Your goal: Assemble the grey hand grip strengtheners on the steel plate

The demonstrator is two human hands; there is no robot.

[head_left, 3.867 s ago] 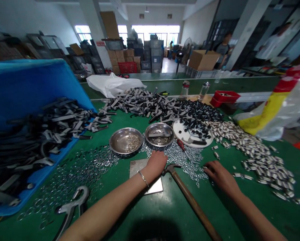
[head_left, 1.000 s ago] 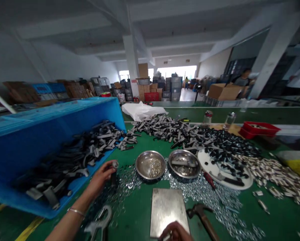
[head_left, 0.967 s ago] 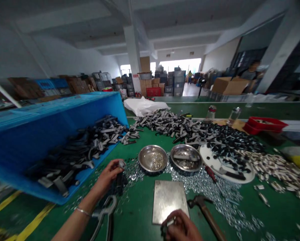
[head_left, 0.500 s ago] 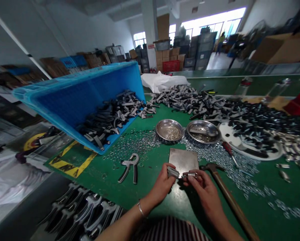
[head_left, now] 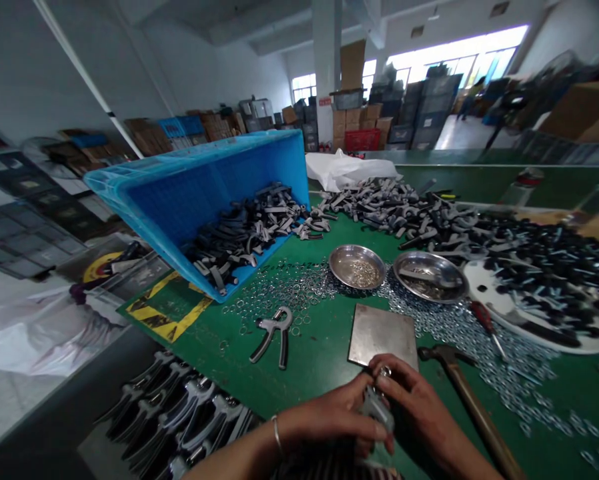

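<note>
My left hand (head_left: pixel 342 410) is closed around a grey hand-gripper handle (head_left: pixel 379 408), held low in front of my body. My right hand (head_left: pixel 410 393) pinches a shiny metal spring (head_left: pixel 384 372) at the handle's upper end; fingers hide most of it, and I cannot tell whether the two are joined. Just beyond my hands lies a flat square steel plate (head_left: pixel 383 333). To the left an assembled hand gripper (head_left: pixel 274 337) rests on the green table. A hammer (head_left: pixel 462 380) lies right of the plate.
A tipped blue crate (head_left: pixel 144 200) spills grey and black handles. Two steel bowls (head_left: pixel 340 267) with small parts stand behind the plate among scattered metal rings. A screwdriver (head_left: pixel 484 320) leans near a white tray (head_left: pixel 479 283) of black parts. Finished hand grippers (head_left: pixel 179 407) fill a bin lower left.
My hands have come closer to my body and together. The handle has turned to point toward me, and the spring is now upright against its end. The view has shifted left.
</note>
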